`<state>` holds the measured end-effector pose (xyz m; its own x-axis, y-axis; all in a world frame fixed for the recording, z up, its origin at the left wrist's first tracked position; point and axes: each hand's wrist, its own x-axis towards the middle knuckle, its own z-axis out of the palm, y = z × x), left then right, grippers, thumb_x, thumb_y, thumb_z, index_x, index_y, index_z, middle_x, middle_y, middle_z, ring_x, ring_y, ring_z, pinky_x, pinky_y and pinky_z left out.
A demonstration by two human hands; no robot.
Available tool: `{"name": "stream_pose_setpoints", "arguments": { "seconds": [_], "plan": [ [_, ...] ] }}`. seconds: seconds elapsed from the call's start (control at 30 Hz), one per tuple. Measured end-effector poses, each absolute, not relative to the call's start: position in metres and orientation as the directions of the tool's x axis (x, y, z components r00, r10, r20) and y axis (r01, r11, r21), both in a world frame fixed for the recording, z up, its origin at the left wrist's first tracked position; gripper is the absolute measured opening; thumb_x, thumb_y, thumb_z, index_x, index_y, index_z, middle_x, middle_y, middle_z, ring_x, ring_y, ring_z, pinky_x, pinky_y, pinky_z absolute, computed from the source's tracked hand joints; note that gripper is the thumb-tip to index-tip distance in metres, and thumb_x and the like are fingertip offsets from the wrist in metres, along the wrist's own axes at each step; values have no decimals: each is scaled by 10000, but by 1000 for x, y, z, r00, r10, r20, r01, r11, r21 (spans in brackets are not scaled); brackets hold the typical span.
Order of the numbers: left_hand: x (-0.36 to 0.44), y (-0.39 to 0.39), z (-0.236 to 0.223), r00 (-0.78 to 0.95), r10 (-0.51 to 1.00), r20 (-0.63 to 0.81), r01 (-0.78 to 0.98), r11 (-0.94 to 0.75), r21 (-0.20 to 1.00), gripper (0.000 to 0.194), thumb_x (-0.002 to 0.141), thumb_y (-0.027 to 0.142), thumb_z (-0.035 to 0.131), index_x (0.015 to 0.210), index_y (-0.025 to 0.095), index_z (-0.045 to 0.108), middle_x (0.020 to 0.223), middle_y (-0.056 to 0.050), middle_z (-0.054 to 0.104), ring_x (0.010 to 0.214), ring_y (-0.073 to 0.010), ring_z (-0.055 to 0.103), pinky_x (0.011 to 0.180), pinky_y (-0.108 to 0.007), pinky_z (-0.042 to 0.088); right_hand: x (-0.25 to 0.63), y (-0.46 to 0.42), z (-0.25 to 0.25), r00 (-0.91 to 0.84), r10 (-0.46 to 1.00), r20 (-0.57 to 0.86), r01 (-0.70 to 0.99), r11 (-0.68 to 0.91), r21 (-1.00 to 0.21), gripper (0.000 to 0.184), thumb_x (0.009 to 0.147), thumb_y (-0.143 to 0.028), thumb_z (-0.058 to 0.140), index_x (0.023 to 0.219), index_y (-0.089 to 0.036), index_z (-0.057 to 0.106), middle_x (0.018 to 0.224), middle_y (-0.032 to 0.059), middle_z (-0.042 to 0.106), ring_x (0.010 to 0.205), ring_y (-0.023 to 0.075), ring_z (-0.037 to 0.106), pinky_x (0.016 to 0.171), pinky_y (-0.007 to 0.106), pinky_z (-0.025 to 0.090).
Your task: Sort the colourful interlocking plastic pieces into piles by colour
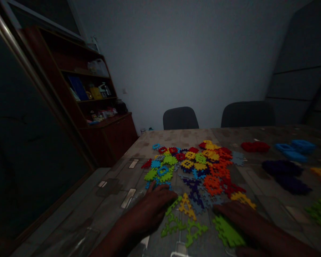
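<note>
Left hand (pixel 147 212) and right hand (pixel 240 217), fingers spread flat, holding nothing, beside interlocking plastic tiles (pixel 198 171) on a patterned table (pixel 109 187); sweeping pressure could scatter tiles over its edge

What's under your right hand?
A green plastic piece lies under the right hand. The hand covers part of it, so I cannot see its whole shape or whether anything else is hidden beneath.

Ahead of you, two dark chairs (pixel 180 118) beyond tabletop (pixel 115 200); to your left, wooden shelf unit (pixel 107 142) holding boxes, folders.
</note>
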<state>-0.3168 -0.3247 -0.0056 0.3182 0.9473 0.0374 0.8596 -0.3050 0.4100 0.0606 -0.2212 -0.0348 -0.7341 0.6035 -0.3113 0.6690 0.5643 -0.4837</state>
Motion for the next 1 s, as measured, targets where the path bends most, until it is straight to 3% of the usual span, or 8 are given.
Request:
{"name": "stream_pose_setpoints", "arguments": {
  "seconds": [0.27, 0.47, 0.6, 0.67, 0.83, 0.9, 1.0],
  "plan": [
    [-312, -326, -1, 264, 965, 15, 876, -246, 415, 686, 846, 128, 665, 1506, 268, 539, 1489, -116, 619, 1429, -374, 532, 1290, -733, 74, 62, -219, -36, -744, 601, -292, 652, 558, -514, 785, 945, -484, 706, 1650, -402, 370, 1763, 20, 245, 1612, 412, 182, 1283, 642, 175],
    [-313, -330, 0, 264, 964, 17, 885, -250, 393, 685, 855, 120, 657, 1505, 295, 532, 1443, -103, 626, 1393, -337, 549, 1300, -707, 27, 61, -222, -31, -735, 622, -269, 649, 529, -547, 795, 917, -468, 750, 1632, -418, 408, 1753, 20, 274, 1598, 430, 204, 1274, 656, 192],
    [-302, -335, 17, 263, 964, 43, 885, -259, 388, 389, 970, 130, 576, 1335, 247, 647, 1310, -100, 675, 1279, -294, 615, 1308, -645, 127, 57, -222, -26, -728, 620, -294, 665, 533, -524, 804, 906, -413, 765, 1631, -402, 419, 1749, 31, 287, 1594, 437, 217, 1281, 632, 191],
    [-293, -339, 26, 305, 952, 28, 869, -290, 401, 234, 993, 200, 647, 1220, 239, 690, 1213, -71, 700, 1219, -275, 637, 1304, -578, 194, 57, -222, -27, -725, 616, -308, 672, 535, -512, 800, 911, -396, 752, 1636, -389, 414, 1751, 36, 271, 1597, 438, 200, 1281, 633, 189],
    [-275, -343, 27, 466, 884, -36, 803, -406, 436, 455, 894, 310, 868, 1299, 302, 661, 1307, -22, 701, 1301, -276, 606, 1315, -520, 154, 64, -218, -39, -758, 611, -228, 614, 552, -564, 803, 894, -459, 776, 1621, -404, 438, 1745, 38, 304, 1592, 440, 231, 1274, 639, 219],
    [-273, -343, 23, 494, 868, -52, 791, -423, 442, 440, 888, 331, 879, 1275, 298, 673, 1309, -24, 710, 1301, -284, 615, 1307, -512, 180, 65, -218, -43, -754, 614, -233, 623, 555, -551, 807, 898, -471, 774, 1623, -410, 426, 1749, 38, 297, 1595, 431, 237, 1277, 633, 215],
    [-276, -343, 22, 506, 859, -73, 792, -430, 434, 305, 895, 286, 859, 1159, 275, 708, 1188, -20, 739, 1194, -277, 663, 1236, -476, 321, 65, -218, -42, -739, 620, -263, 650, 554, -520, 780, 931, -478, 736, 1633, -417, 401, 1759, 23, 274, 1602, 421, 225, 1283, 620, 209]
  ]
}}
